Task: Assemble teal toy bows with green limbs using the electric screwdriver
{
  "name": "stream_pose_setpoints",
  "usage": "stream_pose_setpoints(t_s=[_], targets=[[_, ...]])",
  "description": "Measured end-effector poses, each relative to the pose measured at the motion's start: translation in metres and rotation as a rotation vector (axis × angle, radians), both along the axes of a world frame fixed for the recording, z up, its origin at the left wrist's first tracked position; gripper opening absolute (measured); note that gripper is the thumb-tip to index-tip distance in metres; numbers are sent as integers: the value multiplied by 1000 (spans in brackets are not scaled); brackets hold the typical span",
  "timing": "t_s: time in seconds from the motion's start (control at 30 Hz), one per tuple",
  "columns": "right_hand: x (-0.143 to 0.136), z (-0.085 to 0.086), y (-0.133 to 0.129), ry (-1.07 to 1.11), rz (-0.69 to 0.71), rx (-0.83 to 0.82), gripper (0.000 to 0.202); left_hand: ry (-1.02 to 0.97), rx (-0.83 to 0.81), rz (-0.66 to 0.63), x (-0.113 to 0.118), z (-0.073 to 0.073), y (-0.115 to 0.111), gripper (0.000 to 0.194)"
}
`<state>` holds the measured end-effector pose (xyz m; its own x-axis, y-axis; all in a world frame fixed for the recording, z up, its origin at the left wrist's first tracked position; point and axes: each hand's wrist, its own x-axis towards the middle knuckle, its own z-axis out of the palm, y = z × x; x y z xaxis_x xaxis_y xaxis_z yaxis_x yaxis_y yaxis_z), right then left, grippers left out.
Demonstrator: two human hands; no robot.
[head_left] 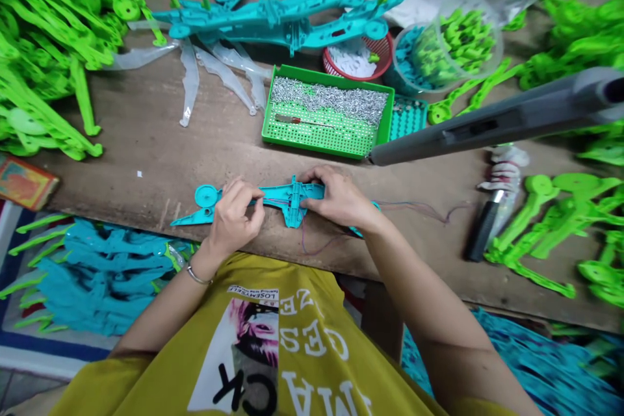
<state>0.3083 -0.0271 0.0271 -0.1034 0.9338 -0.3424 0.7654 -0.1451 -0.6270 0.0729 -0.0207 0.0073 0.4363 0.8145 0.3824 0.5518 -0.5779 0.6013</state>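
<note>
A long blue plastic part [292,201] with a round end and a crosspiece lies on the wooden table before me. My left hand [238,211] is closed over its left half, thumb and forefinger pinched at thin wires that run along the part. My right hand [338,195] grips the part just right of the crosspiece, thumb on the near side and fingers on the far side. Thin reddish and bluish wires [419,206] trail rightward over the table, and a loop hangs below the part. My right hand and wrist hide part of its right end.
Beyond my hands stands a green tray [322,143] with screws and a screwdriver [302,121]. A grey tool [487,120] slants in from the right. A black-handled hammer [482,224] lies at right. Green parts [43,45] heap at left; blue parts [287,19] stack behind.
</note>
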Motion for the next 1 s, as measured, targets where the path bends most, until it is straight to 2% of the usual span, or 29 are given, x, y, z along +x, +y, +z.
stream_pose_setpoints(t_s=[0.1, 0.23, 0.43, 0.6, 0.73, 0.87, 0.93, 1.0], targets=[[2, 5, 2, 31, 34, -70, 36, -8, 26, 0, 0, -3, -4, 12], [-1, 11, 3, -47, 68, -98, 34, -25, 33, -26, 0, -9, -6, 13], [-6, 10, 3, -86, 28, -142, 30, -37, 56, -37, 1, -10, -6, 12], [3, 9, 3, 16, 90, -136, 31, -120, 2, -6, -1, -7, -3, 9], [10, 5, 4, 108, 107, -85, 29, -174, 8, 33, -1, -1, -5, 13], [9, 1, 4, 72, 73, -83, 30, -13, 110, -153, 5, 11, -9, 20], [7, -1, 3, 65, 57, -70, 30, -28, 177, -222, 7, 18, -10, 22], [6, -1, 3, 60, 57, -63, 30, -85, 224, -228, 7, 28, -10, 23]])
